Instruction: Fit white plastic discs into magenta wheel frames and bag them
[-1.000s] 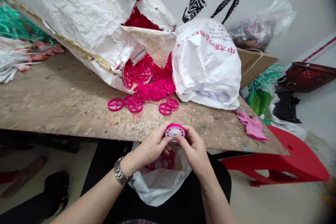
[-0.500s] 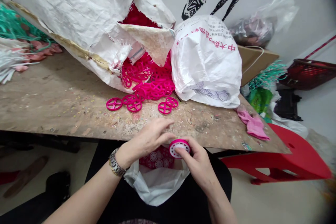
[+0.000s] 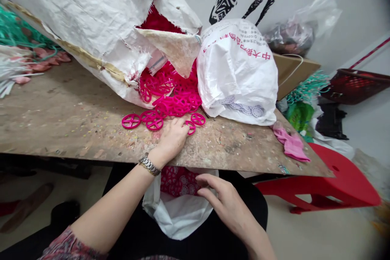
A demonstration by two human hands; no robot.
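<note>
My left hand, with a metal watch on its wrist, reaches onto the table. Its fingers are bent and closed on the left edge of a pink spoked plastic wheel, partly covering it. Beside that lies another pink wheel, and a heap of the same wheels spills from a torn white sack. Over my lap sits an opened white bag holding pink wheels with pale lacy discs. At its right edge hovers my right hand, thumb and fingers apart, holding nothing.
A white printed bag with pale purple discs stands behind the wooden table's wheels. A pink cloth piece lies near the right corner. A red stool stands at the right, below a dark red basket.
My left hand has moved forward from the lap bag to the wheel on the table. The pink wheel with a white disc has left my right hand, which has opened.
</note>
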